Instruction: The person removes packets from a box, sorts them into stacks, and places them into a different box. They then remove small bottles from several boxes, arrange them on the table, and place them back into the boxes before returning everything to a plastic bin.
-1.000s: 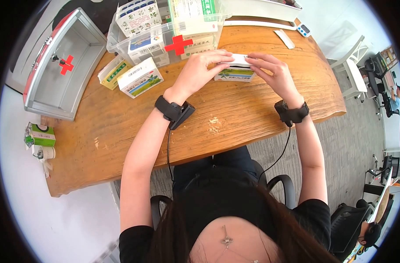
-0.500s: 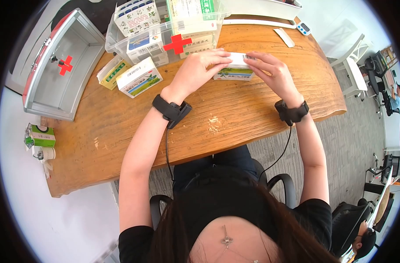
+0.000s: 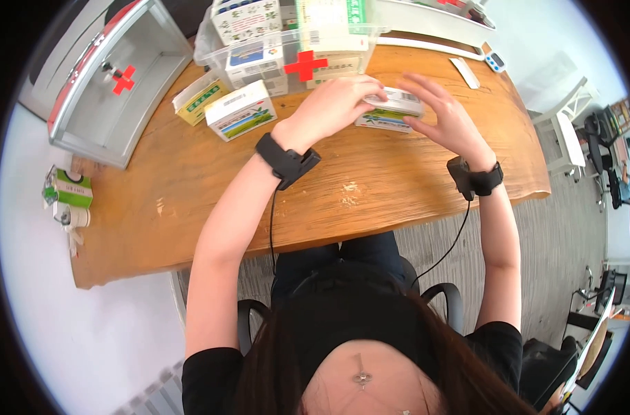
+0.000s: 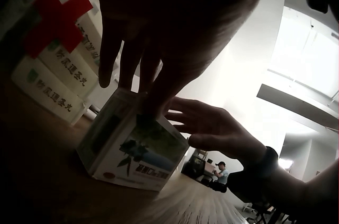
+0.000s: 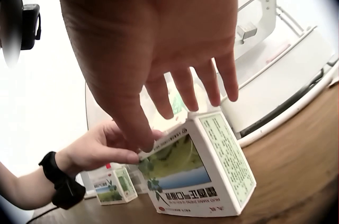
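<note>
A white medicine box [image 3: 389, 119] with a green and blue landscape picture stands upright on the wooden table, its top closed. My left hand [image 3: 335, 104] pinches its upper left end, thumb at the front and fingers over the top and back. On the other side, my right hand [image 3: 445, 119] has its fingers spread, held around the right end. In the right wrist view those fingers [image 5: 183, 89] hang above and behind the box [image 5: 198, 171], with the thumb near its top front edge. A matching medicine box [image 3: 240, 116] stands to the left.
Beside the matching box leans a yellow-green carton [image 3: 200, 101]. Behind them, a clear plastic bin [image 3: 259, 52] with a red cross holds several medicine boxes. An open metal-framed case [image 3: 132, 117] stands far left. A small timer [image 3: 494, 62] sits at the back right.
My right hand's fingers have lifted off the box's top and spread apart. The left hand stays at the box's left end. The head view has shifted, moving the table things rightward.
</note>
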`<state>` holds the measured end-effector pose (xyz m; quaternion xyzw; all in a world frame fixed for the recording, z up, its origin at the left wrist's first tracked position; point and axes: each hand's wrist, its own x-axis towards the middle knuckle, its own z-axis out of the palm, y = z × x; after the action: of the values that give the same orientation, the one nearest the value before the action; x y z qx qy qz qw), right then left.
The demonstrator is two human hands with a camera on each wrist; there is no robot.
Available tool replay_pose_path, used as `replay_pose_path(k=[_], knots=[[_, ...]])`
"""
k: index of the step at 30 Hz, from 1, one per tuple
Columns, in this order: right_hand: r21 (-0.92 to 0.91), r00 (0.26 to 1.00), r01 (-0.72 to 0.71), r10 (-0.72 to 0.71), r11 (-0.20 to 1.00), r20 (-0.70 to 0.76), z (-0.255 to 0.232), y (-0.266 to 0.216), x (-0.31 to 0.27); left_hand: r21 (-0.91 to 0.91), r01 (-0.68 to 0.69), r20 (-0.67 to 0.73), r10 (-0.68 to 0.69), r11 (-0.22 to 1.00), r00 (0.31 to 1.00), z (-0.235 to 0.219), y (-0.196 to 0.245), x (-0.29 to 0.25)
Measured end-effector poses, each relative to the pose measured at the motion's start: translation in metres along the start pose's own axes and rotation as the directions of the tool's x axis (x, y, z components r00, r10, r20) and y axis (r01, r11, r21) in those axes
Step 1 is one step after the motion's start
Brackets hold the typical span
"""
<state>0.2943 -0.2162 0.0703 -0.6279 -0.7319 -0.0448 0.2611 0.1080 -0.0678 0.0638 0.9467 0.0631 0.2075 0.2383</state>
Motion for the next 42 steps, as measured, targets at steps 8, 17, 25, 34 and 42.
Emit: replay_pose_path(k=[8, 17, 25, 34, 42], knots=[[0.118, 0.996, -0.043, 0.034, 0.992, 0.077, 0.006, 0.010, -0.004, 0.155, 0.112, -0.213, -0.077, 0.982, 0.974, -0.055, 0.009, -0.063], [0.207, 0.967, -0.214, 0.177, 0.955, 0.181, 0.007, 0.002, 0.000, 0.011, 0.533, -0.343, -0.498, 0.846, 0.797, -0.091, -0.050, -0.153], [0.283, 0.981, -0.059, 0.003, 0.957, 0.195, 0.030, -0.040, 0.040, -0.027, 0.522, -0.270, -0.509, 0.852, 0.817, -0.090, -0.074, -0.151], [0.396, 0.946, 0.162, -0.256, 0.904, 0.198, 0.083, -0.087, 0.096, -0.240, 0.458, -0.249, -0.510, 0.856, 0.823, -0.079, -0.057, -0.141], [0.302, 0.963, 0.132, -0.194, 0.944, 0.187, 0.089, -0.095, 0.097, -0.456, 0.431, -0.034, -0.500, 0.779, 0.866, -0.085, -0.062, -0.153]])
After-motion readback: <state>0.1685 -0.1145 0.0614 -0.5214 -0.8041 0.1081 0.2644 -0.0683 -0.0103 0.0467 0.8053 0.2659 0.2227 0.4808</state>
